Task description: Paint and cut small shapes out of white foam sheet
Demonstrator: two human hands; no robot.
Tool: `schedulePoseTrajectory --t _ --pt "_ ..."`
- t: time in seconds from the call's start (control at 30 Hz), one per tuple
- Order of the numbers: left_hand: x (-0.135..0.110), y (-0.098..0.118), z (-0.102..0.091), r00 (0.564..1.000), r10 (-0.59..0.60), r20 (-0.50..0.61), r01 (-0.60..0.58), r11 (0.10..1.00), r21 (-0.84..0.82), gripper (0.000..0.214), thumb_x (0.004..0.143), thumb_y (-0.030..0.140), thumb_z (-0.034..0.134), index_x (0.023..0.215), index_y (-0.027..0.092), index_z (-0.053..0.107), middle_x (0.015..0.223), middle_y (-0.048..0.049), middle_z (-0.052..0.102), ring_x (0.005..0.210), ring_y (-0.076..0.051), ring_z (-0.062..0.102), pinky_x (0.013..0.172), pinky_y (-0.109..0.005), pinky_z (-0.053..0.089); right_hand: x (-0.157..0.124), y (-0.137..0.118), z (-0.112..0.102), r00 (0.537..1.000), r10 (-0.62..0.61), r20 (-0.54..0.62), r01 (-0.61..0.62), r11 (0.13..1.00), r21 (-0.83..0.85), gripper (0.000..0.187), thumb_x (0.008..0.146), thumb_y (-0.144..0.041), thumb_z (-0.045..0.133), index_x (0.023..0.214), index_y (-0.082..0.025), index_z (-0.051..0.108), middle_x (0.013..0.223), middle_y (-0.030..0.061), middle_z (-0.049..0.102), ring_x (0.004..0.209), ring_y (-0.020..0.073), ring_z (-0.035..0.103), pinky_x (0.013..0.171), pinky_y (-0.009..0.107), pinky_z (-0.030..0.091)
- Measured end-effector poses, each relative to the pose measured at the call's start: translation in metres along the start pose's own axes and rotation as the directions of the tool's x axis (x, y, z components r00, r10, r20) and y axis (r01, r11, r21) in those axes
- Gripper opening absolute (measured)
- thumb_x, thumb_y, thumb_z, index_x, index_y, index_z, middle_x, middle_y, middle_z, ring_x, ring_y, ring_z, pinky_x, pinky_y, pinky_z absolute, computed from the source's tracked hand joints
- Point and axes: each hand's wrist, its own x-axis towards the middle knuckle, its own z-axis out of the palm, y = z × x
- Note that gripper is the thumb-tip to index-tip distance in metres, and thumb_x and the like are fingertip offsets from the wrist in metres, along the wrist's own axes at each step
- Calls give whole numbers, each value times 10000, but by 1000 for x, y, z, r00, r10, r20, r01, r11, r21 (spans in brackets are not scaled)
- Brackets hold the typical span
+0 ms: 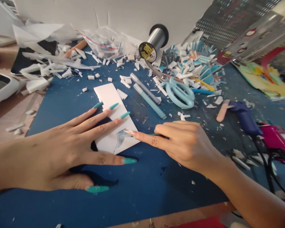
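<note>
White strip [108, 96] lies on the blue table [144, 190], long axis far-left to near-right, near end grey-smudged. Left hand [61, 148] is flat with fingers spread, pressing on the strip. Right hand [182, 142] is curled round a thin tool [157, 135], mostly hidden, with the index finger at the smudge. Spool [153, 42] has a yellow label, text unreadable.
</note>
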Motion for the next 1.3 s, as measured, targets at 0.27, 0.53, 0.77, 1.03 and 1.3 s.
schedulePoseTrajectory --t 0.27,0.53,0.77,1.03,1.3 --pt "0 8 1 995 -96 32 98 993 -68 604 937 581 537 1502 561 324 1713 22 -29 1503 -476 208 1140 -736 256 0 -2 0 1000 10 24 -10 1000 -1 403 1069 -157 373 1278 -243 707 618 -28 527 525 98 413 529 243 304" --pt "-1 11 2 992 -122 31 123 991 -50 580 955 575 505 1505 557 322 1714 28 -57 1518 -463 175 1156 -712 249 1 -4 -3 999 18 37 -18 1000 -11 429 1044 -103 376 1258 -241 722 611 -27 535 512 103 448 522 254 333" --pt "-1 8 1 995 -101 24 102 994 -45 596 950 543 527 1510 549 321 1716 7 -17 1511 -464 202 1149 -725 261 4 -12 -10 999 7 48 -2 995 -102 449 1031 -77 375 1271 -245 716 582 -30 520 504 100 439 511 257 315" --pt "-2 0 3 999 -20 -28 20 1000 -17 678 900 557 582 1520 545 306 1713 6 10 1467 -517 264 1091 -752 343 12 -16 -20 995 -5 104 22 987 -161 449 1017 -88 395 1257 -274 726 580 -23 546 508 120 477 517 277 309" --pt "-1 1 2 999 -39 -37 37 998 -49 663 883 560 617 1493 558 358 1705 42 74 1466 -498 288 1107 -744 338 17 -6 -26 978 -80 191 109 984 -143 433 983 -79 437 1268 -259 709 590 -23 537 488 116 444 505 286 264"
